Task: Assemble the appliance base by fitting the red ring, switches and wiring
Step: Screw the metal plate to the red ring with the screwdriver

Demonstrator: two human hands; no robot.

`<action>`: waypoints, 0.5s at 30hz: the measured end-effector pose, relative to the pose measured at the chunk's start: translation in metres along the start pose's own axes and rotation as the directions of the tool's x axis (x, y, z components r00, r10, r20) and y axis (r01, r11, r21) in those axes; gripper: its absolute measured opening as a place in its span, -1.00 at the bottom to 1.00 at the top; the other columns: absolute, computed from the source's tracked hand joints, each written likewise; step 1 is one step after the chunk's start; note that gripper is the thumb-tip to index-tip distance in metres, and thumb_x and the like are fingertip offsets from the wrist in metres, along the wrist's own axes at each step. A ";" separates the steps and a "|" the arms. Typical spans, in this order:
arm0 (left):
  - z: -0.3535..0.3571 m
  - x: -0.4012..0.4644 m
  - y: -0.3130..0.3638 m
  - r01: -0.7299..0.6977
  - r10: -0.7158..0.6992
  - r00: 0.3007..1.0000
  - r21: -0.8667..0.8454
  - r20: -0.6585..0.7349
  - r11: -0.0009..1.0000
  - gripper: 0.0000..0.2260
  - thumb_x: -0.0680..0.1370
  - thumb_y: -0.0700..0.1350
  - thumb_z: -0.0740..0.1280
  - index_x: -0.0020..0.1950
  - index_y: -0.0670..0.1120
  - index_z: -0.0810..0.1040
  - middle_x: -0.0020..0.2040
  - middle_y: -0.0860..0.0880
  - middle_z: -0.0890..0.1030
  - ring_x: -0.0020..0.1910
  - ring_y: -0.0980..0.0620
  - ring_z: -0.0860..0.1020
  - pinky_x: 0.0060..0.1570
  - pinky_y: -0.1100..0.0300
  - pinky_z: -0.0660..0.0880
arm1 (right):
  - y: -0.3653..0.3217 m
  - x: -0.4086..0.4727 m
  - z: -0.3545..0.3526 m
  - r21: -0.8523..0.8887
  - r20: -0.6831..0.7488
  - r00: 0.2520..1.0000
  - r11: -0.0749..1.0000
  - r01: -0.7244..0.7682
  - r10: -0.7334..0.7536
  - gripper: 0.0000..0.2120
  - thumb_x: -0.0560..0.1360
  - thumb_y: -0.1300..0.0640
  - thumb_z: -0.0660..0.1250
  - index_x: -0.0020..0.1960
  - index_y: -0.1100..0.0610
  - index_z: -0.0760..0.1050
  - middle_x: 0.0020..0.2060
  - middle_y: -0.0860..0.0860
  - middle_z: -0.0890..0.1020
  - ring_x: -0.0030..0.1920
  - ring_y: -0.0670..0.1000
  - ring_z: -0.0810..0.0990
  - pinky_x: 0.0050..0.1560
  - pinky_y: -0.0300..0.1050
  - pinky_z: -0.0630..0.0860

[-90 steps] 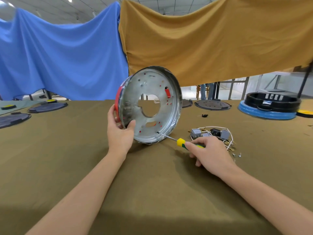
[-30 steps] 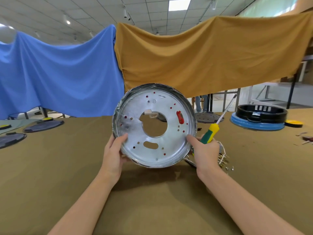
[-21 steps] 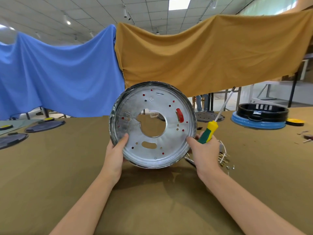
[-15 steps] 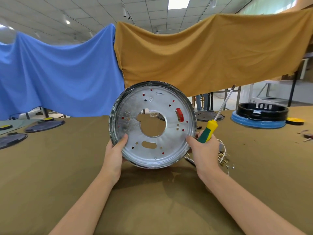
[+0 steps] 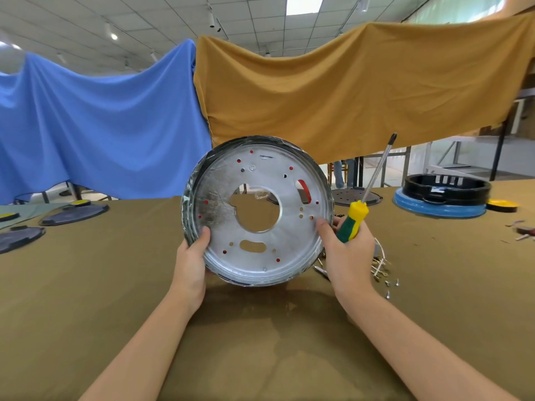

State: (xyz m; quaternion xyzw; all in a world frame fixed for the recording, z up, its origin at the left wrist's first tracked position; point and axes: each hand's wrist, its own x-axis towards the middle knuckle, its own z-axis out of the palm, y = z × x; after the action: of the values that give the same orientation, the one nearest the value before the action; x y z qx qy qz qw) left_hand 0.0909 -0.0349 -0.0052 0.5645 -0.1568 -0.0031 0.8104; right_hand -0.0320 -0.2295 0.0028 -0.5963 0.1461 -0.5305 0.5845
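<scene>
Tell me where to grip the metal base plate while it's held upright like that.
Grip the metal base plate by its raised rim, from both sides, thumbs on the face, as the left hand does. Flat and wide, it gives fingers hold only at the edge.

The appliance base (image 5: 257, 211) is a round, shiny metal dish with a raised rim. It stands up on its edge above the brown table, with its flat face turned to the camera. It has a big round hole in the middle, a long hole below that, and many small holes. The red ring (image 5: 304, 190) sits behind the metal, so red shows through the small holes and through a slot on the right side. The wiring (image 5: 379, 263) lies in a small heap on the table, just right of the base, with little metal ends.
</scene>
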 end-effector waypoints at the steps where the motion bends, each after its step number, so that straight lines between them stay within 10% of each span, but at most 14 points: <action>1: 0.000 0.000 0.000 0.000 0.000 1.000 -0.001 -0.001 1.000 -0.78 0.66 -0.04 0.26 0.26 -0.01 0.59 0.10 0.01 0.71 0.07 0.01 0.68 0.07 0.01 0.56 | 0.000 0.000 0.000 0.001 -0.001 1.000 1.000 0.007 -0.007 -0.79 0.45 0.04 0.51 -0.12 0.08 0.50 -0.27 0.05 0.62 -0.31 -0.08 0.56 -0.32 -0.34 0.50; 15: 0.000 -0.002 0.002 0.009 -0.009 1.000 -0.012 0.001 1.000 -0.80 0.65 -0.03 0.27 0.23 0.04 0.59 0.05 0.04 0.72 -0.01 0.04 0.70 -0.07 0.07 0.56 | -0.003 -0.001 -0.002 0.076 0.044 0.999 0.997 0.000 -0.003 -0.79 0.41 0.10 0.55 -0.17 0.04 0.50 -0.35 -0.13 0.63 -0.32 -0.17 0.60 -0.28 -0.32 0.55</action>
State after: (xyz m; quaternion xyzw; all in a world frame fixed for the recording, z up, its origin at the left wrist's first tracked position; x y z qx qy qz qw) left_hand 0.0893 -0.0336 -0.0041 0.5604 -0.1545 -0.0077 0.8136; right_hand -0.0355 -0.2294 0.0040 -0.5854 0.1126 -0.5229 0.6093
